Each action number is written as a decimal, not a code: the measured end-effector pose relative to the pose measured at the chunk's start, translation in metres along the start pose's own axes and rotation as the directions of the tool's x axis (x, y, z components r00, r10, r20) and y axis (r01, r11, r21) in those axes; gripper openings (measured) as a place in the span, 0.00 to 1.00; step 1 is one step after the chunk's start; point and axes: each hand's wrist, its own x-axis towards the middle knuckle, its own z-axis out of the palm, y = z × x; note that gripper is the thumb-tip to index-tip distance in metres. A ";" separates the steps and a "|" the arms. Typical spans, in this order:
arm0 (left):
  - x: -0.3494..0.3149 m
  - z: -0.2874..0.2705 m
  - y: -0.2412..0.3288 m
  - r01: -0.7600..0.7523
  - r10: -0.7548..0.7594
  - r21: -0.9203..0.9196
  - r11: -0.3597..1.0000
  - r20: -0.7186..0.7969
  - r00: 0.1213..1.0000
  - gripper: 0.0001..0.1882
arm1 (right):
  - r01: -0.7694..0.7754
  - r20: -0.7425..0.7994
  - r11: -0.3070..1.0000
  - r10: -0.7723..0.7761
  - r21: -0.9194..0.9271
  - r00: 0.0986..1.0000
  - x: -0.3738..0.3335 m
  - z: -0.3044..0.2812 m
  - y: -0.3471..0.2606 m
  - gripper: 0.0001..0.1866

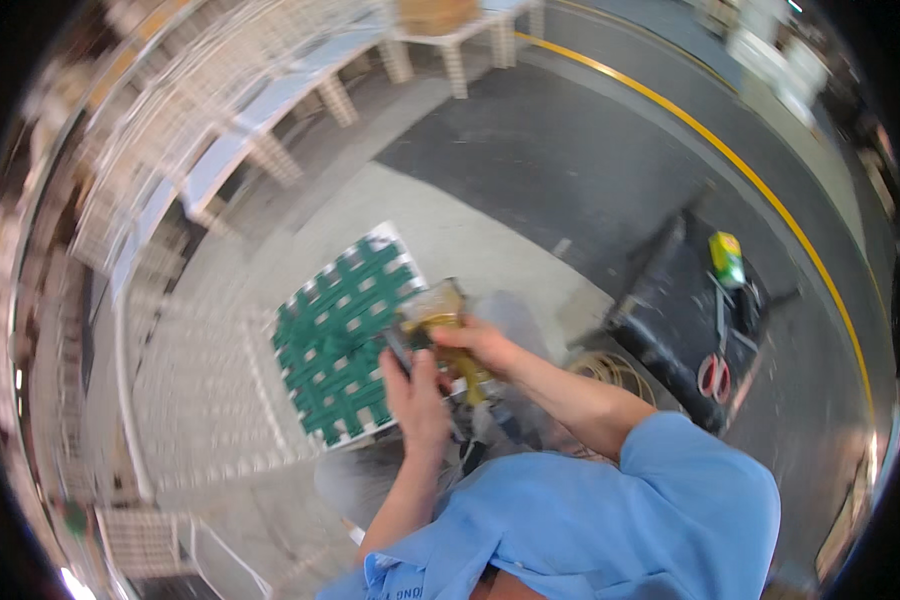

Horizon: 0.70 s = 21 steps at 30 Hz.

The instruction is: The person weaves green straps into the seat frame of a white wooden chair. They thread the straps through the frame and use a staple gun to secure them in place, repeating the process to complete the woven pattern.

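A panel of woven green straps on a white frame point(345, 340) lies tilted in front of me, left of my hands. My left hand point(418, 402) is closed round a dark, narrow bar-like thing point(398, 348), held at the panel's right edge. Close beside it, my right hand point(478, 342) grips a yellowish, partly see-through thing point(436, 302) whose kind is blurred. Below both hands, more yellow and dark parts show over my lap, and I cannot tell whether they belong to it.
To the right stands a black-topped low bench point(660, 310) bearing red-handled scissors point(714, 375) and a yellow-green packet point(727, 258). Coiled tan cord point(615, 375) lies beside it. A white woven frame point(200, 390) is at left; woven furniture point(240, 130) lines the far left.
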 end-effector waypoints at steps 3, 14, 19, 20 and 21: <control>0.012 0.010 0.004 -0.001 -0.005 0.047 0.999 0.121 0.993 0.19 | 0.177 -0.093 0.972 -0.192 -0.152 0.977 -0.007 -0.005 -0.022 0.33; 0.000 -0.136 -0.172 0.843 -0.853 -0.294 0.450 0.138 0.503 0.37 | -0.236 -0.425 0.412 -0.463 -0.880 0.778 -0.159 -0.148 -0.175 0.26; 0.010 -0.138 -0.203 0.694 -0.905 -0.661 0.285 0.052 0.422 0.47 | -0.287 -0.772 0.756 -0.420 -0.589 0.478 -0.230 -0.268 -0.118 0.29; 0.013 -0.148 -0.204 0.646 -0.889 -0.704 0.296 0.044 0.455 0.45 | -0.371 -0.831 0.797 -0.273 -0.477 0.485 -0.227 -0.277 -0.108 0.31; 0.017 -0.154 -0.206 0.608 -0.870 -0.736 0.297 0.054 0.490 0.43 | -0.343 -0.836 0.829 -0.241 -0.441 0.492 -0.229 -0.286 -0.098 0.30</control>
